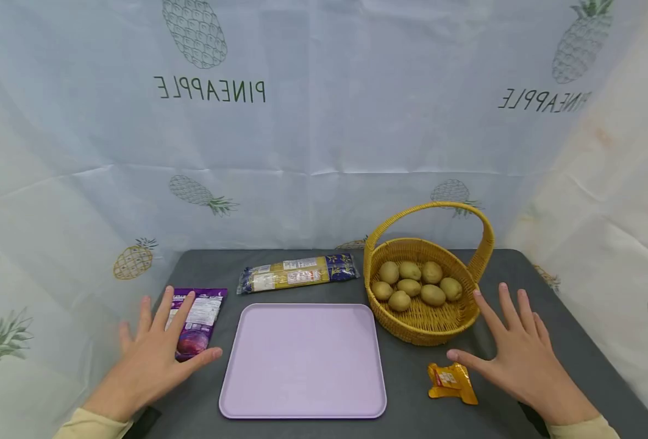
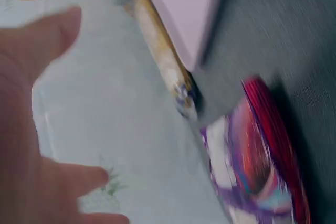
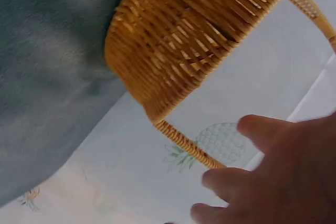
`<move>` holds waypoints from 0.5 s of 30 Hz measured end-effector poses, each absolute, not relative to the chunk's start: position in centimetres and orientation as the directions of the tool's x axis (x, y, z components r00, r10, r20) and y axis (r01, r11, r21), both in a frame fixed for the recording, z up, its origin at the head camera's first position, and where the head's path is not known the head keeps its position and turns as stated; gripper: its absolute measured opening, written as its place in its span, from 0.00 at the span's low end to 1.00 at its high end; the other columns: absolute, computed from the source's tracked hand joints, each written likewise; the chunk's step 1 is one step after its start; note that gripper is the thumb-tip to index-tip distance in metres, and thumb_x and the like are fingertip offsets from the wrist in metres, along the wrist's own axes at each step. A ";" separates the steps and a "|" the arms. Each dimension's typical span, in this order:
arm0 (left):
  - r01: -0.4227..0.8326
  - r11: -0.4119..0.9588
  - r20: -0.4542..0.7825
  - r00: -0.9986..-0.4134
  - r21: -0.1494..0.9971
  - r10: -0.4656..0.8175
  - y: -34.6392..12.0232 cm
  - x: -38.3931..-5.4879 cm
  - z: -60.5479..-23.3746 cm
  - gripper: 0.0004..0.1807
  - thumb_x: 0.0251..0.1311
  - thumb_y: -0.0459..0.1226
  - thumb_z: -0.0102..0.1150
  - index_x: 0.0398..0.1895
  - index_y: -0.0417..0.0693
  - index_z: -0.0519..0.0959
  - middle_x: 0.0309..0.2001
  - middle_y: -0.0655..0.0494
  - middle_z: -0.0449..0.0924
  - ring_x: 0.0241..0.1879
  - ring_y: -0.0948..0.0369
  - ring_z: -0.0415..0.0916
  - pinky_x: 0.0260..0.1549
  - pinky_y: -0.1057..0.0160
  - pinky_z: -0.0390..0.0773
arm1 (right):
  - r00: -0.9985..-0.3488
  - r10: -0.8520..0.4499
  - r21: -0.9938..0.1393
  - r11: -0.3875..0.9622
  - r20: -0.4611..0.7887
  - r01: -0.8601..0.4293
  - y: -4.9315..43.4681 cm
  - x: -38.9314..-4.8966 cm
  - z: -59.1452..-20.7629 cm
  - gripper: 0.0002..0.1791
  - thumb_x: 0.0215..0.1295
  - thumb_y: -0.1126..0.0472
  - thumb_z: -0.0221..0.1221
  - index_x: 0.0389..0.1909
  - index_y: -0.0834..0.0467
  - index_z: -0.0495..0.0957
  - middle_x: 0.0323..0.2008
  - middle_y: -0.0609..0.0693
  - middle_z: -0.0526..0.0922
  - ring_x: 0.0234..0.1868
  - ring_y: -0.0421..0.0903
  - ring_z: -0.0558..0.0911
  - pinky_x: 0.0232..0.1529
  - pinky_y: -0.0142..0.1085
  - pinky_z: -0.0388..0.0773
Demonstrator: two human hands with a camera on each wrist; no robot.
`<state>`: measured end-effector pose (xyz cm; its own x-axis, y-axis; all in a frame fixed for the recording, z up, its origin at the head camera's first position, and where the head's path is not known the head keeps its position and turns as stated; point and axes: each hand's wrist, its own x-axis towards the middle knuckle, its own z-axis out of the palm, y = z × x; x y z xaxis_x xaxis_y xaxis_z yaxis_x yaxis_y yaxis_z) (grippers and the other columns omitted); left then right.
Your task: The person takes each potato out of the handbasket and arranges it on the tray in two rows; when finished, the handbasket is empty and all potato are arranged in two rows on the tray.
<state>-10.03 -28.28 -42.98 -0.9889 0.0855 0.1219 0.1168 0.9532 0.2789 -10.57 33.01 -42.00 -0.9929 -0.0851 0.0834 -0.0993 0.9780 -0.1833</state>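
Note:
My left hand point(image 1: 150, 363) is spread with straight fingers over the table's left side, holding nothing. Partly behind its fingers lies a purple snack bag point(image 1: 205, 317); the left wrist view shows that bag point(image 2: 252, 156) blurred. On the right my right hand point(image 1: 526, 360) is spread too, its fingers straight and nothing in them. Its thumb points above a small orange wrapped packet point(image 1: 451, 383). Just beyond its index finger stands a yellow wicker basket point(image 1: 411, 334) holding several brownish-green, egg-shaped fruits point(image 1: 432, 296). In the right wrist view the basket point(image 3: 173, 40) is seen from its side.
A pale lilac tray point(image 1: 303, 361) lies mid-table between the hands. Behind it is a long yellow-and-blue plastic-wrapped package point(image 1: 299, 273). The dark grey table point(image 1: 406, 421) ends at a white pineapple-print cloth point(image 1: 313, 134) hanging at the back and sides.

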 end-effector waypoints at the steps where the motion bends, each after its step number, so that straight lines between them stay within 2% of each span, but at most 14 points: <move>1: 0.135 0.944 0.141 -0.985 0.302 0.096 -28.0 -10.1 -42.9 0.65 0.59 0.72 0.65 0.91 0.57 0.45 0.89 0.35 0.36 0.83 0.21 0.33 0.67 0.07 0.39 | -0.990 -0.106 -0.197 0.973 0.096 -0.123 32.9 -10.8 -41.7 0.70 0.58 0.21 0.66 0.90 0.43 0.36 0.87 0.60 0.21 0.85 0.73 0.22 0.70 0.87 0.42; 4: 0.207 0.910 0.216 -0.967 0.360 0.135 -27.1 -10.4 -42.6 0.59 0.62 0.65 0.71 0.88 0.49 0.56 0.84 0.32 0.56 0.79 0.26 0.56 0.69 0.17 0.62 | -0.974 -0.173 -0.266 0.941 0.143 -0.207 32.6 -11.9 -40.5 0.66 0.62 0.27 0.69 0.90 0.43 0.41 0.88 0.63 0.30 0.87 0.72 0.29 0.66 0.88 0.49; 6: 0.245 0.896 0.240 -0.957 0.371 0.162 -26.1 -10.7 -42.5 0.52 0.64 0.59 0.73 0.83 0.44 0.63 0.77 0.32 0.68 0.73 0.31 0.70 0.65 0.23 0.74 | -0.960 -0.221 -0.321 0.909 0.171 -0.266 32.2 -12.8 -39.7 0.62 0.63 0.32 0.71 0.90 0.44 0.46 0.89 0.64 0.36 0.88 0.72 0.35 0.67 0.87 0.50; 9: 0.235 0.875 0.170 -0.969 0.423 0.178 -24.5 -11.3 -42.7 0.44 0.66 0.53 0.73 0.78 0.40 0.70 0.68 0.34 0.79 0.58 0.41 0.85 0.55 0.35 0.87 | -0.946 -0.272 -0.379 0.869 0.175 -0.319 31.4 -14.5 -38.4 0.57 0.66 0.36 0.71 0.88 0.46 0.53 0.88 0.63 0.46 0.86 0.73 0.47 0.70 0.84 0.55; 11: 0.181 0.859 0.070 -0.983 0.480 0.168 -23.6 -11.8 -43.0 0.41 0.67 0.50 0.73 0.77 0.38 0.72 0.61 0.37 0.85 0.48 0.50 0.89 0.46 0.45 0.91 | -0.941 -0.298 -0.394 0.854 0.163 -0.339 30.6 -15.8 -37.8 0.54 0.68 0.36 0.70 0.87 0.49 0.56 0.87 0.62 0.51 0.84 0.73 0.55 0.71 0.80 0.61; 13: 0.105 0.850 -0.035 -0.989 0.517 0.143 -22.9 -12.6 -43.4 0.40 0.67 0.48 0.73 0.76 0.36 0.72 0.55 0.40 0.87 0.40 0.58 0.87 0.35 0.54 0.89 | -0.937 -0.320 -0.406 0.844 0.141 -0.350 29.8 -17.4 -37.4 0.52 0.69 0.35 0.69 0.86 0.51 0.60 0.86 0.61 0.56 0.82 0.72 0.61 0.71 0.76 0.67; 15: 0.046 0.843 -0.107 -0.987 0.536 0.122 -22.4 -13.2 -43.8 0.39 0.67 0.46 0.73 0.75 0.34 0.73 0.48 0.45 0.89 0.35 0.61 0.84 0.30 0.59 0.85 | -0.933 -0.340 -0.422 0.833 0.121 -0.358 29.2 -19.0 -37.3 0.49 0.70 0.37 0.69 0.85 0.52 0.62 0.84 0.61 0.62 0.79 0.70 0.67 0.71 0.73 0.71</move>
<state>-13.24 -22.42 -43.82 -0.9867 0.1222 -0.1072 0.0461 0.8428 0.5362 -19.05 29.16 -37.27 -0.9326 -0.3399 0.1215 -0.3584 0.8329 -0.4216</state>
